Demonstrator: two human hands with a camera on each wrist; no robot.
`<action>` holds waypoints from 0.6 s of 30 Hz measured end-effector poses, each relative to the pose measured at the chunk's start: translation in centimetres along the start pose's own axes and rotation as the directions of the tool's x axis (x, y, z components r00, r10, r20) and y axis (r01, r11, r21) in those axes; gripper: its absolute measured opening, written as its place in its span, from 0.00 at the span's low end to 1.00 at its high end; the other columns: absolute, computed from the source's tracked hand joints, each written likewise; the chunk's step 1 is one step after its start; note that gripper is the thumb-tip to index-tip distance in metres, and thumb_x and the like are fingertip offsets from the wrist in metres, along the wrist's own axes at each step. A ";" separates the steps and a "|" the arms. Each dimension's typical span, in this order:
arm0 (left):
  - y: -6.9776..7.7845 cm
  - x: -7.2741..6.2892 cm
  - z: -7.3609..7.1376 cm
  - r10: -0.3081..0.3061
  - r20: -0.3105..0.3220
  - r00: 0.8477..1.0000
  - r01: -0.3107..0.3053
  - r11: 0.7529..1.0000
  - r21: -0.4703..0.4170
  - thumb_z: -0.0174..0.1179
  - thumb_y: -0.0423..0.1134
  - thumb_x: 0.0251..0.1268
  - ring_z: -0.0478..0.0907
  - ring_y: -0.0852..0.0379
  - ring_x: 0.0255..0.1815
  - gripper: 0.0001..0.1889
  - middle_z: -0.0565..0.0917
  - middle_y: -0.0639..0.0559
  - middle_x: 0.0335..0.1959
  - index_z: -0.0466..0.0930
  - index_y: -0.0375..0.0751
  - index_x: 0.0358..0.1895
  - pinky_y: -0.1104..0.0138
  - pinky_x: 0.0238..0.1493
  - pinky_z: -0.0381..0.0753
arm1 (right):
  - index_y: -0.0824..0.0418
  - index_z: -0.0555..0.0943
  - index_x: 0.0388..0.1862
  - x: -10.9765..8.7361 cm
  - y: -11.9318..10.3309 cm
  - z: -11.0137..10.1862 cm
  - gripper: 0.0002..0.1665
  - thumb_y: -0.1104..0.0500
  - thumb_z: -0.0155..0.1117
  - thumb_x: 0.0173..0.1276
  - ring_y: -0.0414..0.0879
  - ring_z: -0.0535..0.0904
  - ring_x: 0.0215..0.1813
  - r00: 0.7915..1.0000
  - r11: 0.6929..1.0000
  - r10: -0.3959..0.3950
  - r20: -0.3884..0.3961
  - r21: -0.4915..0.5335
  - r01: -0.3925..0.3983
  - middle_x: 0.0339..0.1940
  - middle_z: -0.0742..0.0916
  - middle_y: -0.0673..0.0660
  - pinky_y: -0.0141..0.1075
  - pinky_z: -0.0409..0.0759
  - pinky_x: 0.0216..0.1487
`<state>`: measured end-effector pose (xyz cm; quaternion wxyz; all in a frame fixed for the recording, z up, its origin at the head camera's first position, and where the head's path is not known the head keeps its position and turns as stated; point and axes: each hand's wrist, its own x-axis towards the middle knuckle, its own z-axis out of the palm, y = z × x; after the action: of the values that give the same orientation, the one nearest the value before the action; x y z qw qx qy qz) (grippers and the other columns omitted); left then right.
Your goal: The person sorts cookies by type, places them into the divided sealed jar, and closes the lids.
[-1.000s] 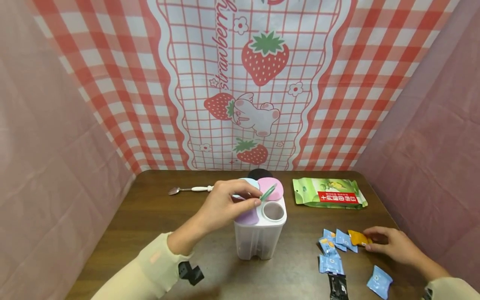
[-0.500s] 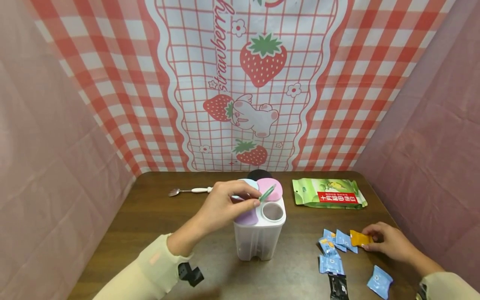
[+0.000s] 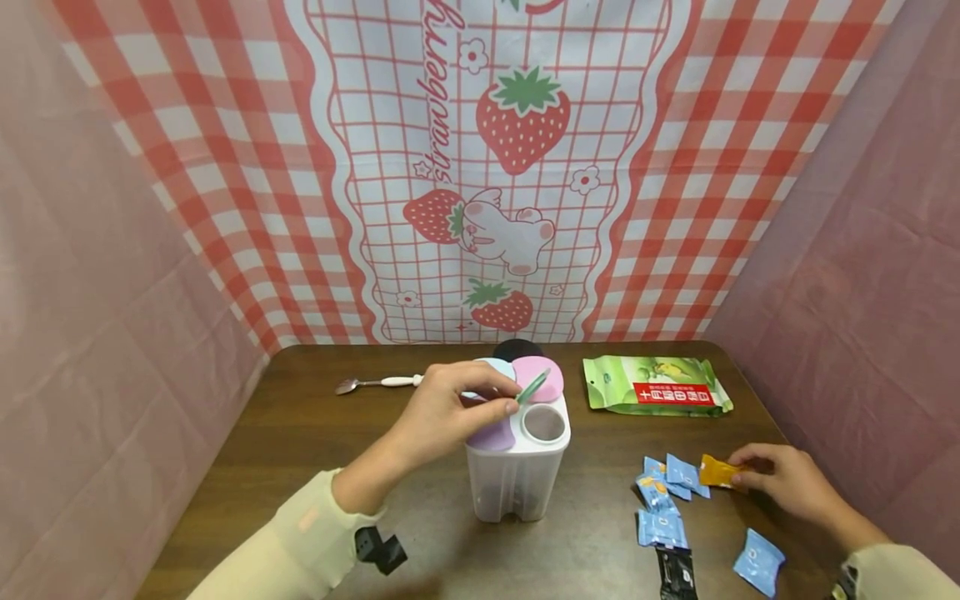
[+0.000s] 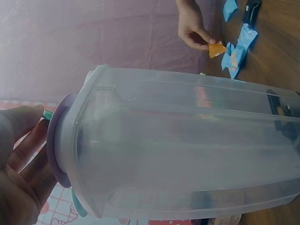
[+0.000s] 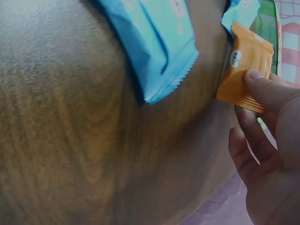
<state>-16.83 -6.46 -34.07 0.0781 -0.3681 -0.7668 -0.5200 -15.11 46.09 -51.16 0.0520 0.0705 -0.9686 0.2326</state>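
My left hand (image 3: 450,404) pinches a green lid (image 3: 534,385), tilted up above a clear plastic container (image 3: 517,487) with a white top. One round mouth (image 3: 543,423) of that top is uncovered, while a purple lid (image 3: 492,437), a pink lid (image 3: 537,379) and a pale blue one cover other parts. Off to the right, my right hand (image 3: 791,483) holds a small orange packet (image 5: 248,65) between thumb and fingers. Several blue packets (image 3: 662,528) lie just left of it, with a black packet (image 3: 677,571) at their near end.
A single blue packet (image 3: 759,562) lies nearer the front right. Behind the packets is a green bag (image 3: 656,385). A white-handled metal utensil (image 3: 402,381) lies at the back left, and a dark round object (image 3: 517,347) sits behind the container. Cloth walls enclose the table.
The orange packet has shifted slightly in my right hand, and the blue packet beside it has moved a little. My left hand keeps its hold on the green lid with hardly any movement.
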 end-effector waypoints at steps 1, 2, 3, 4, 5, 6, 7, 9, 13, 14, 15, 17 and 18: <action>0.0 0.0 0.0 0.000 0.000 1.000 0.000 1.000 0.000 0.73 0.33 0.61 0.87 0.62 0.39 0.07 0.90 0.54 0.39 0.91 0.44 0.43 0.66 0.40 0.90 | 0.49 0.88 0.35 0.1 -0.2 -0.1 0.12 0.55 0.83 0.54 0.28 0.75 0.34 1.000 1.000 -0.011 -0.012 0.000 0.011 0.35 0.90 0.49 0.29 0.75 0.33; 0.0 0.0 0.0 -0.002 0.000 1.000 0.002 1.000 0.000 0.73 0.33 0.62 0.87 0.62 0.39 0.07 0.90 0.54 0.39 0.91 0.44 0.43 0.66 0.40 0.90 | 0.49 0.88 0.35 0.2 -0.4 -0.3 0.11 0.56 0.83 0.54 0.28 0.75 0.34 0.999 1.000 -0.024 -0.022 0.004 0.024 0.35 0.90 0.49 0.29 0.76 0.32; 0.0 0.0 -0.1 -0.002 0.001 1.000 0.002 1.000 0.000 0.73 0.33 0.62 0.87 0.62 0.39 0.07 0.90 0.54 0.39 0.91 0.44 0.43 0.66 0.40 0.90 | 0.49 0.88 0.35 0.3 -0.6 -0.5 0.11 0.56 0.83 0.55 0.28 0.75 0.34 0.999 0.999 -0.037 -0.029 0.002 0.038 0.35 0.90 0.49 0.29 0.76 0.32; 0.0 0.0 -0.1 -0.002 0.002 1.000 0.002 1.000 0.000 0.73 0.33 0.62 0.87 0.62 0.39 0.07 0.90 0.54 0.39 0.91 0.44 0.43 0.66 0.40 0.90 | 0.49 0.88 0.35 0.5 -0.9 -0.7 0.11 0.56 0.83 0.55 0.28 0.75 0.34 0.998 0.999 -0.042 -0.041 0.010 0.043 0.35 0.90 0.49 0.29 0.76 0.32; 0.0 0.0 -0.1 -0.002 0.004 1.000 0.002 1.000 -0.001 0.73 0.33 0.62 0.87 0.62 0.39 0.07 0.90 0.54 0.39 0.91 0.44 0.43 0.66 0.40 0.90 | 0.50 0.88 0.36 0.6 -1.3 -1.0 0.11 0.57 0.82 0.56 0.28 0.76 0.34 0.998 0.999 -0.048 -0.051 0.017 0.049 0.35 0.89 0.49 0.28 0.77 0.31; 0.0 0.0 -0.1 -0.003 0.004 1.000 0.003 1.000 -0.001 0.73 0.33 0.62 0.87 0.62 0.39 0.07 0.90 0.54 0.39 0.91 0.44 0.43 0.66 0.40 0.90 | 0.50 0.88 0.37 0.9 -1.7 -1.3 0.11 0.57 0.82 0.57 0.28 0.76 0.33 0.997 0.998 -0.054 -0.060 0.027 0.056 0.34 0.89 0.49 0.28 0.78 0.31; 0.0 0.0 -0.1 -0.003 0.005 1.000 0.003 1.000 -0.002 0.73 0.33 0.62 0.87 0.62 0.39 0.07 0.90 0.54 0.39 0.91 0.44 0.43 0.66 0.40 0.90 | 0.51 0.88 0.38 1.1 -2.2 -1.7 0.10 0.57 0.81 0.58 0.28 0.76 0.33 0.996 0.997 -0.062 -0.063 0.037 0.064 0.34 0.89 0.49 0.28 0.78 0.30; 0.0 0.0 -0.1 -0.004 0.006 1.000 0.004 1.000 -0.002 0.73 0.33 0.62 0.87 0.62 0.39 0.07 0.90 0.54 0.39 0.91 0.44 0.42 0.66 0.40 0.90 | 0.52 0.88 0.40 1.7 -3.2 -2.3 0.10 0.58 0.80 0.59 0.29 0.77 0.32 0.993 0.995 -0.078 -0.083 0.060 0.083 0.34 0.89 0.49 0.27 0.79 0.29; 0.0 0.0 -0.1 -0.004 0.007 1.000 0.004 1.000 -0.004 0.72 0.33 0.62 0.87 0.62 0.39 0.07 0.90 0.54 0.39 0.91 0.44 0.42 0.66 0.40 0.90 | 0.53 0.88 0.42 2.7 -5.9 -3.7 0.12 0.61 0.79 0.61 0.32 0.78 0.31 0.983 0.984 -0.122 -0.137 0.115 0.138 0.35 0.89 0.51 0.25 0.79 0.29; 0.0 0.0 -0.1 -0.003 0.007 1.000 0.003 1.000 -0.005 0.72 0.33 0.62 0.87 0.62 0.39 0.07 0.90 0.54 0.39 0.91 0.44 0.42 0.66 0.40 0.90 | 0.54 0.88 0.43 2.9 -6.7 -4.0 0.12 0.62 0.78 0.61 0.33 0.79 0.31 0.979 0.980 -0.134 -0.151 0.124 0.154 0.36 0.89 0.52 0.25 0.79 0.29; -0.1 0.0 -0.1 -0.001 0.007 1.000 0.001 1.000 -0.007 0.72 0.33 0.62 0.87 0.62 0.39 0.07 0.90 0.54 0.39 0.91 0.44 0.42 0.66 0.40 0.90 | 0.53 0.88 0.44 3.1 -7.5 -4.4 0.12 0.63 0.78 0.62 0.34 0.79 0.31 0.976 0.978 -0.144 -0.164 0.129 0.166 0.36 0.89 0.52 0.25 0.79 0.29; -0.1 0.1 0.0 0.005 0.006 1.000 -0.005 1.000 -0.009 0.72 0.34 0.62 0.87 0.62 0.39 0.07 0.90 0.54 0.39 0.91 0.44 0.42 0.66 0.40 0.90 | 0.54 0.88 0.45 3.6 -9.0 -5.0 0.13 0.63 0.77 0.63 0.35 0.79 0.31 0.969 0.970 -0.165 -0.183 0.145 0.193 0.37 0.89 0.54 0.25 0.80 0.29; -0.1 0.1 0.0 0.008 0.004 1.000 -0.008 1.000 -0.010 0.72 0.34 0.63 0.87 0.61 0.39 0.07 0.90 0.54 0.38 0.91 0.44 0.42 0.66 0.40 0.90 | 0.53 0.88 0.46 3.9 -9.8 -5.3 0.13 0.63 0.77 0.63 0.35 0.80 0.31 0.966 0.968 -0.174 -0.191 0.148 0.204 0.37 0.89 0.54 0.25 0.80 0.29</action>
<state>-16.95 -6.46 -34.11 0.0767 -0.3725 -0.7629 -0.5228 -16.99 39.46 -41.60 0.1537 0.1460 -0.9262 0.3119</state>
